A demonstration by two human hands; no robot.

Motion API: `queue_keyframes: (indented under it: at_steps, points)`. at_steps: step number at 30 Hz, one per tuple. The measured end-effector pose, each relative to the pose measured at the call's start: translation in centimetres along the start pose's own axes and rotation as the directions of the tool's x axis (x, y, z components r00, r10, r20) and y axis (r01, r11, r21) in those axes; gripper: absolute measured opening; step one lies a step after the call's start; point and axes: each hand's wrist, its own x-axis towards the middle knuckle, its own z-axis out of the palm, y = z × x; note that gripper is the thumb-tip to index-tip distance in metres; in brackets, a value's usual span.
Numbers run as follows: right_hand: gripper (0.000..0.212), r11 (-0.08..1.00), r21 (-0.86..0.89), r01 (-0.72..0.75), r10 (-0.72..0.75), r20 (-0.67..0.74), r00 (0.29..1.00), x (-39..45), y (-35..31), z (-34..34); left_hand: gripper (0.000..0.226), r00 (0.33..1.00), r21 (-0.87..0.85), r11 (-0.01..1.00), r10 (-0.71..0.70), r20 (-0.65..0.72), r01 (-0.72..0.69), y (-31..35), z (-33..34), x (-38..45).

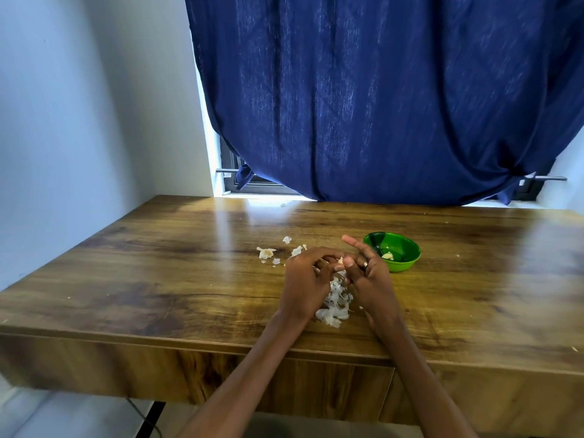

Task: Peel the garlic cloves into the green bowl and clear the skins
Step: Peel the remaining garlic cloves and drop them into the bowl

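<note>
The person sits at the wooden desk (158, 279) and works with both hands close together above a heap of white skins (335, 303). The left hand (305, 276) has its fingers curled and the right hand (368, 273) pinches with thumb and bent fingers while its index finger points out straight; between them they hold a small pale garlic clove (340, 261), mostly hidden. I judge that the peeling step is in hand for this clove. The green bowl (406, 262) stands just beside the right hand, and one peeled clove (388, 256) already lies in it. A few loose skins (266, 252) lie apart to the left. Next, the bare clove should go to the bowl with a short reach to the right, and later all the skins must be gathered.
</note>
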Motion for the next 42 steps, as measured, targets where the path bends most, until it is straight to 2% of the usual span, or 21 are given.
queue_keyframes:
  at_steps: [9, 23, 29, 34, 39, 42]
  points:
    - [0.041, 0.999, -0.027, 0.037, -0.037, 0.001, 0.999, -0.1, -0.4, 0.2, 0.008, 0.988, -0.149, 0.977, -0.154, 0.017, 0.155, 0.1, 0.2, 0.0]
    - [0.040, 0.986, -0.159, 0.043, -0.040, 0.021, 0.999, 0.0, -0.2, 0.1, 0.009, 0.964, -0.128, 0.957, -0.266, -0.022, 0.261, 0.2, 0.4, 0.0]
    - [0.039, 0.984, -0.174, 0.030, -0.026, 0.026, 0.999, -0.1, 0.0, 0.2, 0.011, 0.916, -0.203, 0.898, -0.402, -0.014, 0.391, 0.2, 0.5, 0.2]
    - [0.041, 0.985, -0.171, 0.035, -0.033, 0.017, 0.999, 0.1, 0.6, 0.1, 0.013, 0.871, -0.359, 0.830, -0.484, -0.086, 0.427, 0.2, 0.0, 0.3]
    - [0.051, 0.977, -0.211, 0.009, -0.012, -0.014, 1.000, -0.2, 0.0, 0.2, 0.017, 0.873, -0.431, 0.799, -0.485, -0.050, 0.419, 0.7, -0.3, 0.3]
    - [0.041, 0.981, -0.191, 0.012, -0.024, -0.060, 0.998, -0.2, 0.0, 0.3, 0.017, 0.869, -0.450, 0.783, -0.494, -0.031, 0.429, 0.9, -0.3, 0.3]
